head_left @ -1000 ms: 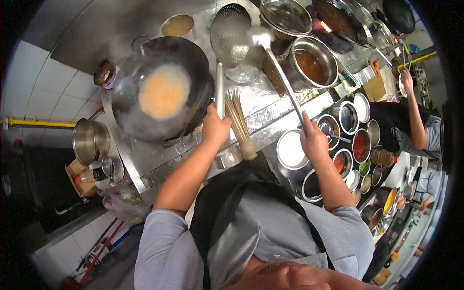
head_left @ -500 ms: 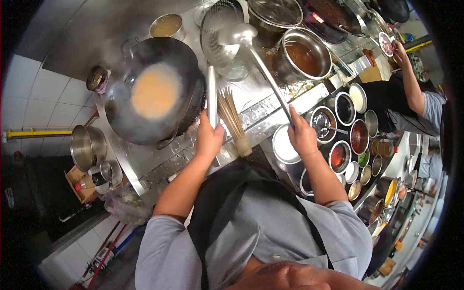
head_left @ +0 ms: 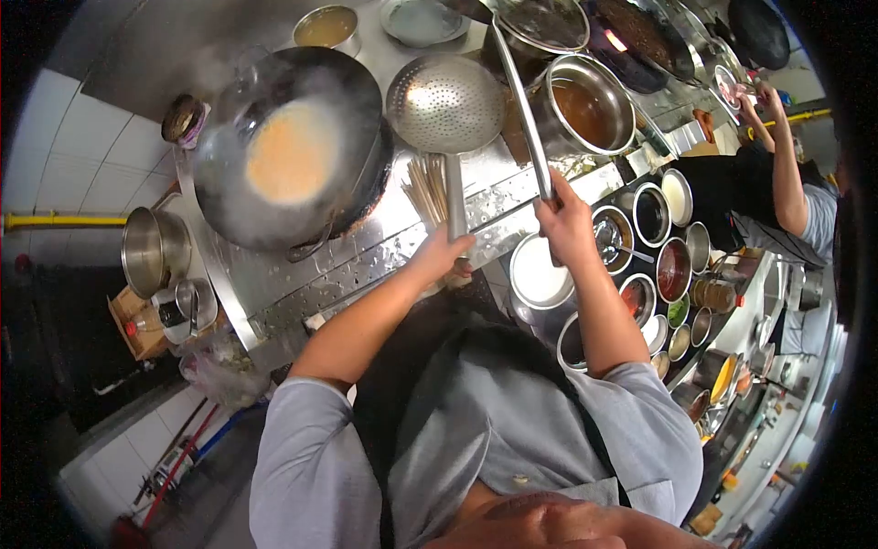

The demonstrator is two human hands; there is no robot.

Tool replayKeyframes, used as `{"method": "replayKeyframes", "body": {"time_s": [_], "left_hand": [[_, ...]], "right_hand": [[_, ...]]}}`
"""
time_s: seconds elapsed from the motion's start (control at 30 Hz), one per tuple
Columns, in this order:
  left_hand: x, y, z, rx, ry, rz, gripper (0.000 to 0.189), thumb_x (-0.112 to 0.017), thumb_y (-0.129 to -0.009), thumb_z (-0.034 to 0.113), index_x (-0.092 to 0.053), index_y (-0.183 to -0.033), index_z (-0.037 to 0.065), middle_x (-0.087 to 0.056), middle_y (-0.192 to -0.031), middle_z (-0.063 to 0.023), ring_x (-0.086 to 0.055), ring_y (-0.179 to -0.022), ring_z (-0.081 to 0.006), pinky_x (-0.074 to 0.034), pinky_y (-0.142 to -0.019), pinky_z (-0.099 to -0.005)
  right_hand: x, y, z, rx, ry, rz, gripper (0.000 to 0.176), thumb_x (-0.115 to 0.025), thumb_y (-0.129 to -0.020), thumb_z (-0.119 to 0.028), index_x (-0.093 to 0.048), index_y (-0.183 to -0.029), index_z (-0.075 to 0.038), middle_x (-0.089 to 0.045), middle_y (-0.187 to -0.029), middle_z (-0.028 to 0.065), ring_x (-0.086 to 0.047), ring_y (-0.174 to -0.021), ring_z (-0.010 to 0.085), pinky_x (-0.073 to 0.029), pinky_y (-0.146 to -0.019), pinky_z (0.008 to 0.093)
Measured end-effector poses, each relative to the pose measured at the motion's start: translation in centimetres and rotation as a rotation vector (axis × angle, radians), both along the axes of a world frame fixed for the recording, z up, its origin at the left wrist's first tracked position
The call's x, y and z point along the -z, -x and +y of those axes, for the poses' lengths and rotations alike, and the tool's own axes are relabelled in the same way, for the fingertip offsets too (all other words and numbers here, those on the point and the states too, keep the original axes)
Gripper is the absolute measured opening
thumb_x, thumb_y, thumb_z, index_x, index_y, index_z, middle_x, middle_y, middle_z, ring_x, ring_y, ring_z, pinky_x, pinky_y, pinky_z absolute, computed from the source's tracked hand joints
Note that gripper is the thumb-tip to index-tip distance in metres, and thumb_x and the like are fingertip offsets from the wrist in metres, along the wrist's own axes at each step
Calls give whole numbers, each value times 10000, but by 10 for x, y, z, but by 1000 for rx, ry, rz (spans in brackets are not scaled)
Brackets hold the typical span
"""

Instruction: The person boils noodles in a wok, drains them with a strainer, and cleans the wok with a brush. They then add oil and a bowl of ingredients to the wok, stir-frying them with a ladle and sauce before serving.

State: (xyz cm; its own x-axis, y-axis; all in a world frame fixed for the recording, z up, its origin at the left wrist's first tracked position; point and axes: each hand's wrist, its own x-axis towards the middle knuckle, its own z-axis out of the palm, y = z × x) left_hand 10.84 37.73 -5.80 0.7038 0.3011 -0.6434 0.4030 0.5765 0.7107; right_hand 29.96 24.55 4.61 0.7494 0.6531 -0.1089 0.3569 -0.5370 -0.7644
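My left hand [head_left: 441, 252] is wrapped round the handle of a perforated strainer [head_left: 446, 102], which lies face up over the steel counter. A bamboo wok brush [head_left: 424, 190] shows partly behind that handle. In my right hand [head_left: 565, 221] is the long handle of a ladle [head_left: 521, 96]; its bowl is mostly cut off at the top edge. To the left of the strainer, a large dark wok [head_left: 219, 188] holds steaming, pale orange liquid [head_left: 293, 154]. Neither tool touches the wok.
A pot of brown liquid [head_left: 629, 114] stands right of the ladle. Several seasoning containers, including a white-filled one [head_left: 541, 273], line my right side. Another person [head_left: 788, 174] works at the far right. A steel pot [head_left: 146, 254] sits lower left.
The strainer has come down and turned flatter, its handle shifting right with my left hand. My right hand has risen slightly, and the ladle's bowl has moved up toward the top edge.
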Motion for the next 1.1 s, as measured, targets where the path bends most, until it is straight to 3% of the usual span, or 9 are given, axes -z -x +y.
{"method": "replayKeyframes", "body": {"time_s": [0.13,0.23,0.47,0.53,0.63,0.77,0.9,1.07,1.1], "left_hand": [[14,9,1,173,56,-82,564,-587,-982,305,-393,-1422,10,-635,-1140,-187,-689,-706,-245,-609,-686,-381],[1,43,14,586,-558,-30,546,-618,-974,354,-516,-1398,26,-617,-1312,-160,-663,-1070,-224,-523,-939,-332],[-34,195,-18,264,-76,-240,551,-582,-996,364,-497,-1432,38,-619,-1318,-94,-534,-1257,-186,-386,-1087,-328],[-70,224,-37,-178,306,-139,518,-563,-1013,296,-469,-1459,51,-561,-1394,-93,-477,-1308,-178,-320,-1132,-313],[-78,264,-62,-64,25,94,522,-561,-1011,305,-469,-1464,62,-524,-1437,-96,-469,-1313,-177,-317,-1131,-306],[-36,319,-96,-12,-244,-178,520,-548,-1009,335,-498,-1434,39,-538,-1431,-105,-481,-1304,-176,-349,-1103,-302],[57,381,-138,72,-342,434,500,-564,-983,345,-553,-1368,27,-615,-1329,-146,-569,-1215,-230,-415,-1046,-344],[144,457,-199,130,-570,590,517,-589,-955,383,-577,-1345,43,-678,-1187,-177,-640,-1091,-301,-480,-949,-385],[165,466,-216,-82,-308,645,494,-582,-956,368,-589,-1324,39,-675,-1188,-179,-646,-1080,-303,-496,-911,-393]], "right_hand": [[-19,-5,45,-55,-121,267,571,-618,-869,-103,-489,-1414,9,-651,-774,78,-578,-545,117,-474,-510,277],[-24,-4,62,-39,-125,313,562,-612,-864,-55,-494,-1410,11,-639,-760,65,-570,-512,118,-473,-482,278],[-46,11,55,-157,-103,344,542,-621,-866,-5,-521,-1399,1,-545,-708,-7,-499,-498,66,-426,-449,233],[-50,15,55,-213,-99,360,550,-620,-860,-4,-517,-1400,8,-558,-713,1,-499,-500,69,-426,-454,235],[-65,30,74,-352,50,273,552,-630,-849,-17,-518,-1387,37,-581,-727,18,-517,-515,81,-430,-468,247],[-52,65,120,-513,82,16,532,-606,-847,-124,-551,-1369,-39,-594,-715,87,-580,-563,154,-487,-557,344],[-8,97,159,-567,26,-25,491,-590,-853,-127,-556,-1324,10,-619,-718,115,-597,-539,195,-497,-553,347],[-11,143,167,-552,83,735,141,-539,-887,-87,-572,-985,9,-593,-683,48,-561,-469,146,-467,-449,293],[-13,148,165,-550,62,814,80,-548,-887,-86,-550,-942,-28,-577,-679,38,-556,-472,136,-459,-432,284]]}}
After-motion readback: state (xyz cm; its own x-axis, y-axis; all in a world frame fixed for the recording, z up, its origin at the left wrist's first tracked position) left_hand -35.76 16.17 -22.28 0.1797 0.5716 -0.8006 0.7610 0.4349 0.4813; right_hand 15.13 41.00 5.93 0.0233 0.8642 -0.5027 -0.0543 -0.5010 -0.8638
